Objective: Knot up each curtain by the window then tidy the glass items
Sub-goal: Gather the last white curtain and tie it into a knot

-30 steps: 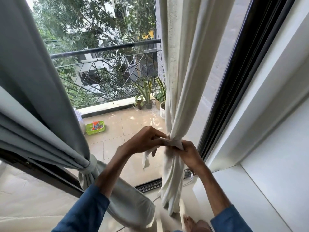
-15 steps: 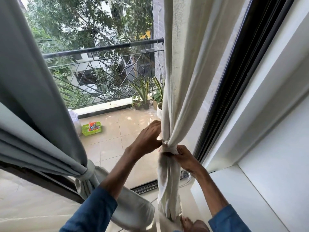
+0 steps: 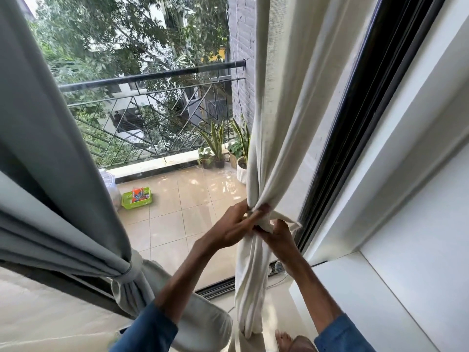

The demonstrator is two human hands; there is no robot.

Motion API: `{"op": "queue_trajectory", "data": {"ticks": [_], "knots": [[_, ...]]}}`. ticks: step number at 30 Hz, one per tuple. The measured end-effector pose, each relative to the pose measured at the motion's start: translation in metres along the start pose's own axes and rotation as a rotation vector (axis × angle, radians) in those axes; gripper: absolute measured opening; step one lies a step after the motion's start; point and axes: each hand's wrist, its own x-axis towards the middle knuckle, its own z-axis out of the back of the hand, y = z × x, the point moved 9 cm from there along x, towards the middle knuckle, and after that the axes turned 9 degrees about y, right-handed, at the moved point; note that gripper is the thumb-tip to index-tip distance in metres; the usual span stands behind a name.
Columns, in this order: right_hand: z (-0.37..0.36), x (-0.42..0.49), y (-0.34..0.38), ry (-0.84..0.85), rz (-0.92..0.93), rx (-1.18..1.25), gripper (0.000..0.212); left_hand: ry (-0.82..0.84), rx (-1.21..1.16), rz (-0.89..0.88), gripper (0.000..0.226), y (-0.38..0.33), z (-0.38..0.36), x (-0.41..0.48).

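Head view, counted: two curtains, two hands, one green basket, four plant pots, one railing, one bare foot.

The grey curtain point(image 3: 50, 174) fills the 9 o'clock side and is already bound by its knot point(image 3: 129, 270) toward 7 o'clock. The cream curtain point(image 3: 279, 123) drops from 12 o'clock to 6 o'clock just right of centre, beside the black window frame point(image 3: 355, 123). It is gathered at a bunch point(image 3: 265, 221) just below centre, and its tail hangs to the floor.

The left hand point(image 3: 233, 227) reaches in from 7 o'clock, its fingers point(image 3: 253, 214) closed over the bunch and pinching the cloth. The right hand point(image 3: 279, 237) comes up from 5 o'clock and grips a fold of the same curtain from beneath. The two hands touch at the bunch.

Through the glass, the green basket point(image 3: 137, 198) sits on the balcony tiles at 8 o'clock. The plant pots point(image 3: 219, 162) stand in a group at centre against the railing point(image 3: 152, 74). The bare foot point(image 3: 286, 339) shows at 6 o'clock.

Half a second ago the left hand was higher, wrapped round the curtain above the gather. It now lies across the bunch, level with the right hand. A second ago a loose end dangled below the left hand; now it no longer hangs there.
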Motion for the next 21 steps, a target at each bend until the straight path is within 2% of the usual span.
{"op": "queue_trajectory", "data": {"ticks": [2, 4, 6, 8, 15, 19, 21], "knots": [[0.002, 0.002, 0.002, 0.019, -0.004, 0.064, 0.047, -0.060, 0.047, -0.001, 0.044, 0.001, 0.005, 0.002], [0.005, 0.002, 0.009, 0.065, 0.048, 0.224, 0.054, -0.079, 0.082, -0.017, 0.031, 0.001, 0.011, 0.002], [0.016, -0.003, 0.020, 0.023, 0.075, 0.388, 0.043, -0.088, 0.120, -0.030, 0.028, -0.001, 0.017, 0.003], [0.026, -0.005, 0.025, -0.048, 0.067, 0.432, 0.027, -0.077, 0.143, -0.035, 0.032, 0.002, 0.021, 0.006], [0.056, -0.015, 0.056, -0.281, 0.221, 0.023, 0.026, -0.094, 0.219, 0.100, 0.030, 0.011, 0.022, 0.020], [0.071, -0.025, 0.069, -0.379, 0.268, -0.032, 0.013, -0.190, 0.171, 0.214, 0.045, 0.015, 0.027, 0.026], [0.074, -0.030, 0.074, -0.397, 0.280, -0.020, 0.007, -0.232, 0.125, 0.248, 0.042, 0.017, 0.028, 0.028]]}}
